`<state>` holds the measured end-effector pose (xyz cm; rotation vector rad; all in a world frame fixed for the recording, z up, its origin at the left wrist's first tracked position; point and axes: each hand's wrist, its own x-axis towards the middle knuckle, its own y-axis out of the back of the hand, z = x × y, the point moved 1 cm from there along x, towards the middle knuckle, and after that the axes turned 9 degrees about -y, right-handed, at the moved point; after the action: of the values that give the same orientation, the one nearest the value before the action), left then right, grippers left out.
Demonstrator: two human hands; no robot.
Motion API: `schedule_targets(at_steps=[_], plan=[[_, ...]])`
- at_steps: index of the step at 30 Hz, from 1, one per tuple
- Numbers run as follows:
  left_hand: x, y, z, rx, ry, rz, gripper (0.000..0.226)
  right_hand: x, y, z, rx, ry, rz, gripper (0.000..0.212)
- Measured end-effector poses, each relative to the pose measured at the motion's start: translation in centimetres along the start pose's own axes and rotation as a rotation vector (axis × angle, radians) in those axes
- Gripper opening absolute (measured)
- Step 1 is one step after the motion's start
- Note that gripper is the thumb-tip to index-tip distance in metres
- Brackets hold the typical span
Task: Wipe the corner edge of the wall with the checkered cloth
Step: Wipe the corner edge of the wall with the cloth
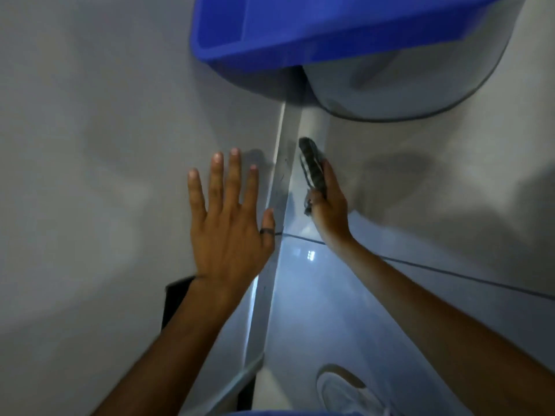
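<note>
The wall's corner edge [277, 187] runs as a pale strip from under the blue tub down the middle of the view, with small dark marks on it. My left hand [231, 223] lies flat on the wall face left of the edge, fingers spread, a dark ring on the thumb. My right hand [330, 205] is on the right side of the corner, shut on the dark checkered cloth [312, 165]. The cloth is folded and sticks up past the fingers, close to the right face of the corner; whether it touches is unclear.
A blue plastic tub [330, 28] and a translucent grey container [405, 85] hang over the top of the corner. Glossy floor tiles [375, 310] with a dark grout line lie below right. A white shoe [348, 391] shows at the bottom.
</note>
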<state>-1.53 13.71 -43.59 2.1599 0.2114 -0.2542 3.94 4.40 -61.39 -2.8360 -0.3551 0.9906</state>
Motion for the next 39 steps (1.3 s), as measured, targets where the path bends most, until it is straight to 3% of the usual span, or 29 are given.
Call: schedule_targets(at_steps=[5, 9, 12, 16, 18, 25, 29, 32, 36, 39], plan=[[0.4, -2.9, -0.8, 0.151, 0.007, -0.058, 0.077, 6.5, -4.0, -2.2, -0.075, 0.182, -0.147, 0.061], [-0.1, -3.5, -0.9, 0.229, -0.01, 0.013, 0.074, 9.5, -7.4, -2.7, -0.08, 0.29, 0.041, 0.062], [-1.1, -3.2, -1.0, 0.19, -0.025, 0.003, 0.072, 5.6, -9.0, 0.5, -0.058, 0.313, 0.139, 0.063], [-1.1, -3.9, -1.6, 0.285, -0.039, -0.023, 0.076, -5.3, -10.9, 9.1, -0.143, 0.191, -0.02, 0.073], [-0.1, -4.4, -2.0, 0.362, -0.066, -0.007, 0.075, -6.4, -11.0, 11.0, -0.176, 0.214, -0.064, 0.077], [3.5, -3.6, -2.2, 0.497, -0.145, -0.02, 0.074, 6.7, -8.5, 0.0, -0.122, 0.278, 0.071, 0.068], [3.5, -3.7, -2.2, 0.48, -0.119, -0.032, 0.075, 10.5, -7.3, -4.6, -0.13, 0.232, 0.031, 0.07], [3.6, -3.6, -2.2, 0.467, -0.117, -0.032, 0.075, 5.6, -7.9, -1.2, -0.196, 0.242, 0.035, 0.07], [3.6, -3.8, -2.6, 0.457, -0.138, -0.055, 0.075, -7.0, -9.9, 9.1, -0.292, 0.193, -0.105, 0.083], [3.5, -4.0, -2.7, 0.46, -0.142, -0.046, 0.076, -6.8, -10.3, 10.0, -0.281, 0.186, -0.108, 0.084]])
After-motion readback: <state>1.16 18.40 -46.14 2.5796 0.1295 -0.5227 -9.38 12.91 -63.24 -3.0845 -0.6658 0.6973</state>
